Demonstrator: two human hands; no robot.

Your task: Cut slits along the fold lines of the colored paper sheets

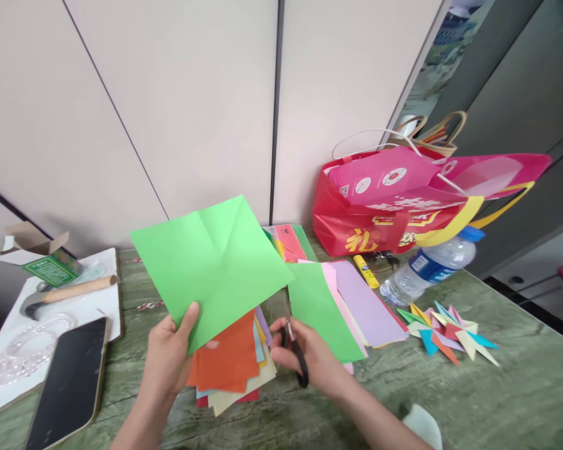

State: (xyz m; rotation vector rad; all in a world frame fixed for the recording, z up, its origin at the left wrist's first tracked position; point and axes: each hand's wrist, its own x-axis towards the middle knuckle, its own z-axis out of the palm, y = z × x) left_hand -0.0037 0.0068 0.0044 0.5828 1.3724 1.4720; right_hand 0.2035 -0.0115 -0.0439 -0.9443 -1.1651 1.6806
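My left hand [171, 353] grips a square sheet of bright green paper [216, 269] by its lower edge, thumb on top. Crease lines cross the sheet near its middle. In my right hand [309, 356] is a pair of scissors [296, 350] with black handles, its blades pointing up and away, apart from the sheet. Under the held sheet lies a pile of orange, blue, cream and red paper squares [229, 362], partly hidden. To the right of the scissors lies a stack of coloured paper with a green sheet [323, 306] and a lilac sheet [361, 294].
A folded paper star [443, 331], a water bottle [431, 265], a yellow glue stick [366, 271] and red gift bags [389, 206] stand or lie at the right. At the left are a phone [70, 381], a hammer-like wooden-handled tool [79, 289] and a small green box [51, 265].
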